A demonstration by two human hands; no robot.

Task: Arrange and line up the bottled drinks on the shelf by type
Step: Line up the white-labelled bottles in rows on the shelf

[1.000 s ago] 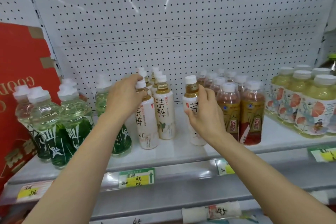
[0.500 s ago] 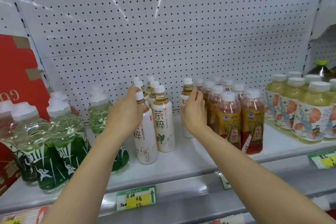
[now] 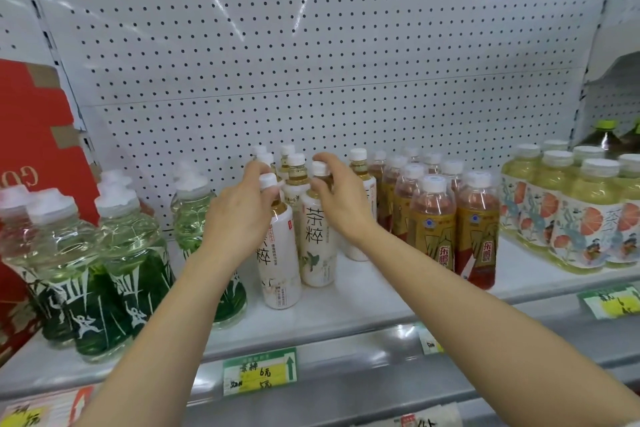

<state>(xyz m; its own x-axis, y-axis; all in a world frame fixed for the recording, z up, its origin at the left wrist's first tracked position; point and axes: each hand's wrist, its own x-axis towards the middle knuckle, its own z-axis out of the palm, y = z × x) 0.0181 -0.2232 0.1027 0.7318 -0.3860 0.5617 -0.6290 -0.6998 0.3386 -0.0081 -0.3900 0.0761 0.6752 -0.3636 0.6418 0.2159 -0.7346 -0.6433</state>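
Note:
Several white-label tea bottles stand in a cluster at the shelf [image 3: 367, 302] centre. My left hand [image 3: 239, 218] is wrapped around the neck of the front-left white tea bottle [image 3: 278, 267]. My right hand [image 3: 341, 199] curls over the cap and neck of the white tea bottle beside it [image 3: 317, 246]. One more white tea bottle [image 3: 358, 158] stands apart behind my right hand, against the amber bottles [image 3: 431, 229]. Other white tea bottles [image 3: 294, 163] line up behind the two held ones.
Large green-label bottles [image 3: 128, 253] fill the shelf's left part, in front of a red carton [image 3: 31, 149]. Pale yellow bottles with orange flower labels [image 3: 568, 218] stand at the right. A white pegboard [image 3: 311, 62] backs the shelf. A green price tag [image 3: 259, 371] hangs on the front rail.
My right hand let go of the lone white tea bottle near the amber bottles and moved left onto the second front bottle's top. My left hand stayed on the front-left bottle.

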